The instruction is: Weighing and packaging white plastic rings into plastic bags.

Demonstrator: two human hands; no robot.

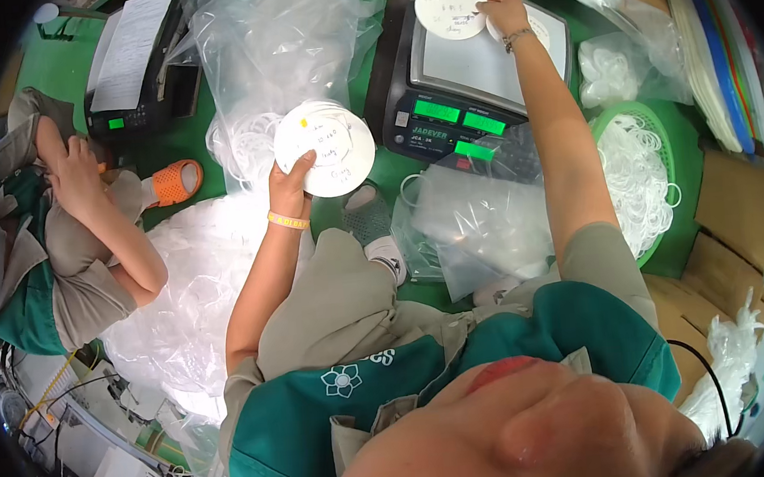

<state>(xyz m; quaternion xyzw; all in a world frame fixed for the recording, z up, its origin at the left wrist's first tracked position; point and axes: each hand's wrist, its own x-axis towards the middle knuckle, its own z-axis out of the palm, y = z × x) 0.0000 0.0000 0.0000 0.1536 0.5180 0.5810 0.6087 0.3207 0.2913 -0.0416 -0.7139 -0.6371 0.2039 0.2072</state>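
Observation:
My left hand [288,190] grips a round white card [333,166] by its lower left edge. Handwriting and a small yellow mark show on its face; the edge looks doubled, so there may be more than one. My right hand [504,15] is stretched out over the digital scale [454,64], fingers closed at the edge of another round white card [445,14] with handwriting. A further round white piece [534,31] shows partly behind that wrist, over the scale's pan. Green displays glow on the scale's front.
A green basket [662,243] of white rings stands right of the scale. Clear plastic bags [271,32] and white rings [245,146] lie to the left. More clear bags [479,222] lie before the scale. A co-worker [58,228] sits at the left, beside another scale [126,120] with papers.

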